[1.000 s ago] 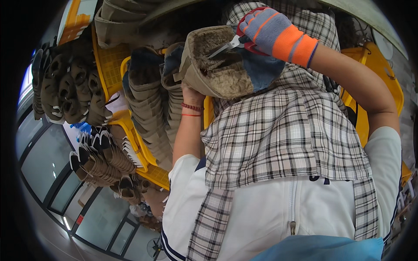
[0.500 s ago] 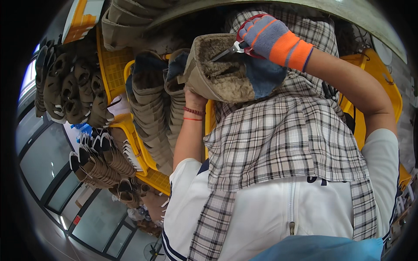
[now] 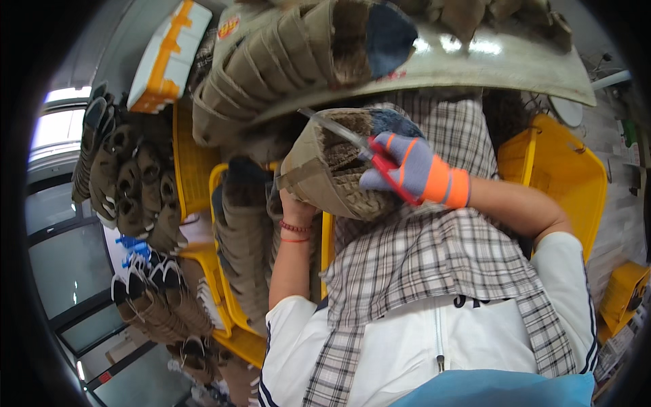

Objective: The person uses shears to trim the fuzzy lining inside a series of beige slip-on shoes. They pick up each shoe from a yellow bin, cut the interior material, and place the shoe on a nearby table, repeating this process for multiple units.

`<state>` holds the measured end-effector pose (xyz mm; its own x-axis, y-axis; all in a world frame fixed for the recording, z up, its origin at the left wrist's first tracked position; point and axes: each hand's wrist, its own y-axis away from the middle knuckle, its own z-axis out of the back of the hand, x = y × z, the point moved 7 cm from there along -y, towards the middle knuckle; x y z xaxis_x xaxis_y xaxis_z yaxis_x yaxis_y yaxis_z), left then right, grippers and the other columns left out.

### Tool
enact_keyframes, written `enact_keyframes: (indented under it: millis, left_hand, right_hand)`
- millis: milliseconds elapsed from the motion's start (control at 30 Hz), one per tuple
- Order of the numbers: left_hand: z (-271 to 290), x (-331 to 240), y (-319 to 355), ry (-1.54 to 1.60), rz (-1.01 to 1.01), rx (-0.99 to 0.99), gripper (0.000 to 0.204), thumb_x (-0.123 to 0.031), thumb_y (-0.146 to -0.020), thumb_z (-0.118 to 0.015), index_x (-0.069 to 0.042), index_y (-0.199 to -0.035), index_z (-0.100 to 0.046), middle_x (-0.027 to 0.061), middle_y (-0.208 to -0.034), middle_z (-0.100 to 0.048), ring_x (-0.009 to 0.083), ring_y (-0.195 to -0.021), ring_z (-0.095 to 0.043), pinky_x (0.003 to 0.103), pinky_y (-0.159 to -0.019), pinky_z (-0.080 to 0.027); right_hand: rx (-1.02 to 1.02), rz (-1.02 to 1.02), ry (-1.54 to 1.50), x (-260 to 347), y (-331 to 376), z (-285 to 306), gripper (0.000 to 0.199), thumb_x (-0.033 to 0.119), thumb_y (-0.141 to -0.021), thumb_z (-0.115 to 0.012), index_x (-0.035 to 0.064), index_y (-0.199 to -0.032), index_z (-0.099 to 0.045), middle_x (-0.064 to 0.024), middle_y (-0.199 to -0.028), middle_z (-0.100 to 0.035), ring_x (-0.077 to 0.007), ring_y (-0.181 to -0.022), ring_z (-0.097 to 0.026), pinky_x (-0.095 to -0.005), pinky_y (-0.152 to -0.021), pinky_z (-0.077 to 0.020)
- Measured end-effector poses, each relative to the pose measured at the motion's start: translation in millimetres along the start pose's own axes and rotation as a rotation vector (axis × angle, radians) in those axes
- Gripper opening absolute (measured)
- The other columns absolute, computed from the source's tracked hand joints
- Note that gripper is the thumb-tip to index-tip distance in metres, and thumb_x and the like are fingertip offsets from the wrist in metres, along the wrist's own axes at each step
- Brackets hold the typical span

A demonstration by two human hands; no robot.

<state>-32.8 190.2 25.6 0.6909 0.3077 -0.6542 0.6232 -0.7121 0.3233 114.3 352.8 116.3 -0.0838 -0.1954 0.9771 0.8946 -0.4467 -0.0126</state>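
A tan boot upper [image 3: 313, 163] with brown fleece lining and a dark blue inner part is held over my lap, its opening facing up. My left hand [image 3: 296, 205], bare with beaded bracelets on the wrist, is closed on its lower left side; the fingertips are hidden under it. In a grey and orange glove, my right hand [image 3: 417, 169] grips red-handled scissors [image 3: 385, 166]. Their blurred blades cross above the upper's opening, pointing to the upper left. Whether the blades touch the lining I cannot tell.
Nested tan uppers [image 3: 264, 78] lie on the pale worktable [image 3: 488, 64] ahead. More stacked uppers [image 3: 245, 237] stand in a yellow crate [image 3: 215, 183] at my left. A yellow bin [image 3: 566, 173] is at my right. Shoes [image 3: 129, 180] hang in bunches at far left.
The scissors have come out of the upper's opening and swung to point up-left above it. My right hand has moved lower. The view has shifted, showing more of the worktable.
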Motion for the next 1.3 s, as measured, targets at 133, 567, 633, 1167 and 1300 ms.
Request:
enact_keyframes:
  millis: [133,567,633,1167,1300]
  left_hand:
    - [-107,-29,-17,-0.564,-0.440,0.337,0.026,-0.013,-0.086,-0.046,0.001,-0.107,-0.052,0.0014,-0.099,-0.054,0.0097,-0.090,-0.051,0.024,-0.078,-0.043]
    - [-177,-158,-190,-2.080,-1.238,-0.081,0.050,-0.053,-0.084,-0.043,-0.019,-0.119,-0.055,0.0069,-0.119,-0.054,0.0274,-0.109,-0.049,0.044,-0.094,-0.029]
    - [-179,-149,-204,-2.042,-0.914,-0.026,0.061,-0.064,-0.081,-0.038,-0.021,-0.121,-0.053,0.0051,-0.122,-0.053,0.0260,-0.110,-0.048,0.045,-0.092,-0.029]
    - [-190,-130,-188,-2.058,-1.213,-0.213,0.050,-0.057,-0.081,-0.047,-0.019,-0.111,-0.059,0.0019,-0.103,-0.061,0.0236,-0.090,-0.056,0.039,-0.080,-0.036]
    - [-188,-133,-188,-2.080,-1.134,-0.204,0.053,-0.056,-0.082,-0.045,-0.017,-0.117,-0.055,0.0036,-0.110,-0.059,0.0243,-0.099,-0.053,0.039,-0.086,-0.035]
  right_hand:
    - [-0.044,-0.093,-0.320,28,-2,-5,0.051,0.025,-0.068,-0.077,-0.0008,-0.104,-0.052,-0.0091,-0.086,-0.060,-0.0090,-0.074,-0.051,-0.0263,-0.068,-0.0453]
    - [-0.601,0.197,0.031,-17,-141,85,0.040,0.018,-0.071,-0.073,-0.0016,-0.099,-0.052,-0.0099,-0.084,-0.059,-0.0169,-0.074,-0.054,-0.0285,-0.069,-0.0445]
    - [-0.586,0.269,-0.028,-31,-163,79,0.042,0.019,-0.069,-0.075,-0.0012,-0.098,-0.054,-0.0108,-0.086,-0.061,-0.0183,-0.076,-0.057,-0.0290,-0.070,-0.0452]
    - [-0.194,0.135,-0.347,-78,-207,70,0.030,0.027,-0.084,-0.060,0.0026,-0.100,-0.055,-0.0070,-0.089,-0.063,-0.0151,-0.079,-0.059,-0.0285,-0.071,-0.0474]
    - [-0.231,-0.050,-0.466,-38,-168,103,0.024,0.027,-0.084,-0.060,0.0044,-0.089,-0.054,-0.0046,-0.078,-0.063,-0.0130,-0.065,-0.058,-0.0257,-0.063,-0.0474]
